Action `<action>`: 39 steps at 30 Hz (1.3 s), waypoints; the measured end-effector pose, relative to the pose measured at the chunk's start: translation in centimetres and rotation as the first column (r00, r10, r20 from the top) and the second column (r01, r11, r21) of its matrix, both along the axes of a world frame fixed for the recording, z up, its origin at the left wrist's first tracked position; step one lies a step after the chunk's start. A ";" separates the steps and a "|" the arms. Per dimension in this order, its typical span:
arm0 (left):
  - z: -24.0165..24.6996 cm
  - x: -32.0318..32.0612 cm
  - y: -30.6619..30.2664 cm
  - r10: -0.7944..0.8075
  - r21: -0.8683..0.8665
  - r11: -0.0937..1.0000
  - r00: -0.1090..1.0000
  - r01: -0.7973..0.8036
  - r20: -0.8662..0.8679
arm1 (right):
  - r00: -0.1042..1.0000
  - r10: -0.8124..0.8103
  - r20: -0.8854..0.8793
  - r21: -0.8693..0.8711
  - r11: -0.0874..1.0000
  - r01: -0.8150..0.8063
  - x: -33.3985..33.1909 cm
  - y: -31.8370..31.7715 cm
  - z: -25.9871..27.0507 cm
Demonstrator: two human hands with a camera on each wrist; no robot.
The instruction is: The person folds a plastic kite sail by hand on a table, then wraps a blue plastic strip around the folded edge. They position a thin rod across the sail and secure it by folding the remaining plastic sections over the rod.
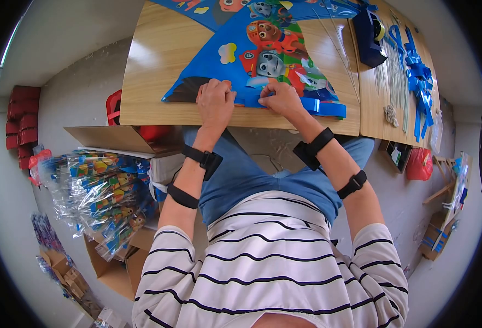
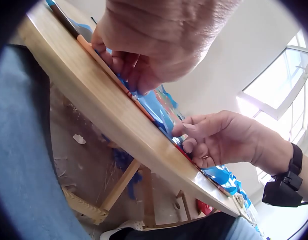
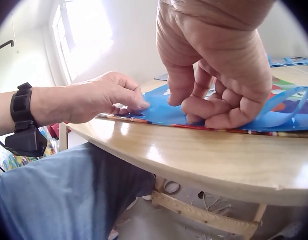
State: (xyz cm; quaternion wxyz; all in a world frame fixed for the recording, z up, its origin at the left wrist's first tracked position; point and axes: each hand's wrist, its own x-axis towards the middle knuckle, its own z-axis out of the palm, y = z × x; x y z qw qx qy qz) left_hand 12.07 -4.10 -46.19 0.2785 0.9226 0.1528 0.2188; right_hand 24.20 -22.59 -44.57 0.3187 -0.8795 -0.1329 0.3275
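Note:
A triangular plastic sheet (image 1: 227, 52), shaped like a kite sail and printed with cartoon dogs on blue, lies with its long edge along the table's near side. A shiny blue ribbon (image 1: 328, 109) runs along that edge, its loose end looping out to the right. My left hand (image 1: 216, 101) pinches the ribbon at the sheet's edge, fingers curled down, left of centre. Close to its right, my right hand (image 1: 282, 101) holds the ribbon with thumb and curled fingers. In the right wrist view, blue film (image 3: 166, 111) stretches between both hands. The left fingertips are partly hidden in the head view.
More printed sheets (image 1: 194, 12) lie at the table's far side. A dark tape dispenser (image 1: 368, 39) stands back right. Thin white sticks (image 1: 397, 82) and blue ribbons (image 1: 418, 76) lie on the adjoining right table. Wrapped printed sheets (image 1: 104, 191) sit beside a cardboard box (image 1: 115, 268) at left.

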 end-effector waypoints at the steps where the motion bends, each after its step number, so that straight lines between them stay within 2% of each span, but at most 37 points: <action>1: 0.0 0.0 0.0 -0.003 0.004 1.000 1.000 0.003 0.015 | 1.000 0.000 0.004 0.005 1.000 0.000 0.0 -0.1 -0.2; 6: -0.5 0.1 0.2 -0.011 0.023 1.000 0.998 0.010 0.054 | 0.999 -0.027 -0.048 0.025 0.999 0.028 0.2 -0.2 -0.2; 13: -0.7 0.2 0.3 -0.022 0.075 0.997 1.000 0.021 0.011 | 0.996 -0.058 -0.070 0.089 0.994 0.064 0.2 -0.2 -0.6; 16: -0.6 0.3 0.4 -0.024 0.086 0.996 0.999 0.026 -0.022 | 0.998 -0.056 -0.017 0.094 0.994 0.057 -0.2 -0.2 -0.2; 19: -0.9 0.4 0.5 -0.017 0.095 0.995 0.999 0.021 -0.042 | 0.978 -0.060 0.200 0.161 0.987 0.028 -1.5 -0.4 -0.5; 22: -1.0 0.4 0.4 -0.014 0.099 0.995 0.999 0.018 -0.036 | 0.938 -0.035 0.345 0.161 0.987 -0.023 -2.9 -0.3 0.6; 25: -0.8 0.4 0.3 -0.014 0.099 0.995 0.999 0.017 -0.028 | 0.911 0.035 0.411 0.107 0.990 -0.086 -3.3 0.0 0.7; 31: -0.3 0.4 0.2 -0.018 0.077 0.997 1.000 0.018 -0.006 | 0.854 0.032 0.520 0.106 0.989 -0.102 -3.3 0.4 -0.1; 39: -0.6 0.5 0.2 -0.010 0.038 0.999 0.999 0.008 0.035 | 0.881 0.010 0.472 0.078 0.996 -0.053 -3.2 0.4 0.1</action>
